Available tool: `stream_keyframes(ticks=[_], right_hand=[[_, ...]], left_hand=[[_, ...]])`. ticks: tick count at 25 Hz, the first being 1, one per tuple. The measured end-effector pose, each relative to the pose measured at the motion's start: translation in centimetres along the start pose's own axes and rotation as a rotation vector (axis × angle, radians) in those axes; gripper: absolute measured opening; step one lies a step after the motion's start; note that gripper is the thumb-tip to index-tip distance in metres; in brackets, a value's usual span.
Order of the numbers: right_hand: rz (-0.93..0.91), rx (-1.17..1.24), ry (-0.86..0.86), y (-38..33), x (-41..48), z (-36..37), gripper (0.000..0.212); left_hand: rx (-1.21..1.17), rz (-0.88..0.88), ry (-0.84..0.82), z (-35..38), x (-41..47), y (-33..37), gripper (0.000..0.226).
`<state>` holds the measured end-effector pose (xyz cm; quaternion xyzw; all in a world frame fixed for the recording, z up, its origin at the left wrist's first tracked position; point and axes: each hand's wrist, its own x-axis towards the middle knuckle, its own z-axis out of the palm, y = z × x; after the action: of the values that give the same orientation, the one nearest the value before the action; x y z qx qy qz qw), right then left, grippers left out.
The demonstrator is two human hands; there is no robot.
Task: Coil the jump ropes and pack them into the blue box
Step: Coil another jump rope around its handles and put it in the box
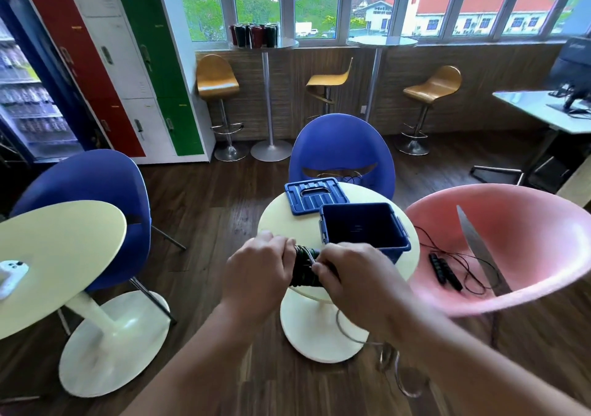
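Right, off to the right of the hands sits the big pink chair (pixel 527 223), and a blue chair (pixel 342 147) stands beyond them, behind the round cream table (pixel 278 220). Just past the right hand (pixel 355 276) is the blue box (pixel 388 249), open on the table, with its lid (pixel 315 196) lying flat farther back and touching it. The left hand (pixel 256 271) curls its fingers round one end of a coiled jump rope (pixel 303 271), held over the table's near edge. The right hand pinches a strand at the other end, and its knuckles hide part of the bundle. A loose cord (pixel 347 335) hangs below the right wrist. Another jump rope (pixel 444 270) lies uncoiled on the pink chair's seat, well right of both hands.
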<state>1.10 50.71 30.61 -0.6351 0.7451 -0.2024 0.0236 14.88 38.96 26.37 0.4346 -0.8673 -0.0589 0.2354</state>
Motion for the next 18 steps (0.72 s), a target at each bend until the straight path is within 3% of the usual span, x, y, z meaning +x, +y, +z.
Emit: stream_keyframes(ticks=[4, 9, 11, 14, 18], right_hand=[[0.518, 0.985, -0.145, -0.7, -1.0, 3.9, 0.019], [0.725, 1.378, -0.31, -0.9, -2.4, 5.3, 0.026], [0.772, 1.461, -0.32, -0.6, -2.6, 5.5, 0.031], [0.617, 1.449, -0.248, -0.6, -2.7, 5.8, 0.018], [0.385, 0.96, -0.219, -1.4, -3.1, 6.1, 0.021]], left_hand=[[-0.107, -0.02, 0.087, 0.7, -0.4, 0.2, 0.049], [-0.292, -0.09, 0.149, 1.5, -0.5, -0.2, 0.062], [-0.358, -0.101, 0.157, 1.5, -0.6, -0.4, 0.063], [-0.441, -0.098, 0.147, 1.1, -0.7, 0.0, 0.06], [-0.346, -0.053, 0.168, 0.7, -0.4, 0.4, 0.058]])
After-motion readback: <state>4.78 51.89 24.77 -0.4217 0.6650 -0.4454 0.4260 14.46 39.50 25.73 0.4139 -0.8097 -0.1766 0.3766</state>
